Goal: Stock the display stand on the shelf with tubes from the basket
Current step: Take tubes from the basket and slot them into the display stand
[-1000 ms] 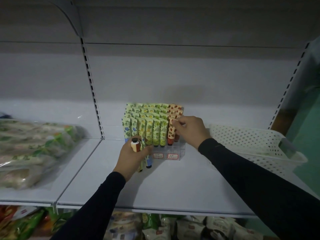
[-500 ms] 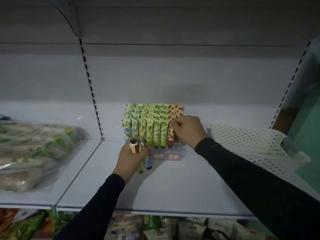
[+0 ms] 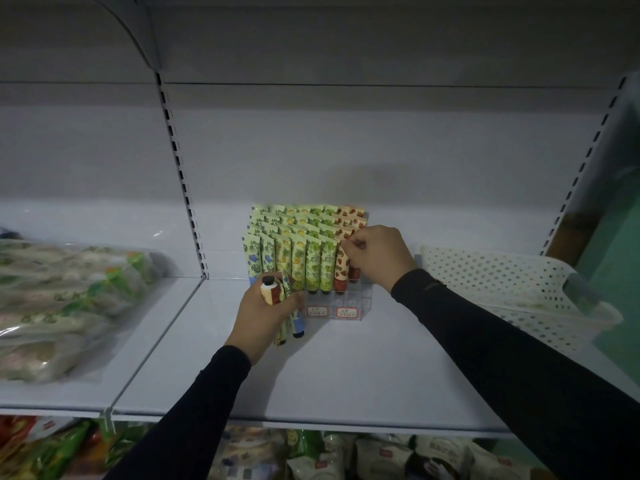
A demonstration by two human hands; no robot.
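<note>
Tubes (image 3: 282,308) sat bunched in my left hand (image 3: 263,313), long axes pointing away toward the display stand (image 3: 332,306) just beyond; my right hand (image 3: 377,256), nearer the red column, pinched an upright red tube (image 3: 341,268) there.

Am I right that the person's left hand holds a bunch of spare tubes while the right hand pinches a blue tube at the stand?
Not quite: in the head view the right hand pinches a red tube, not blue. The left hand does hold spare tubes at the stand.
</note>
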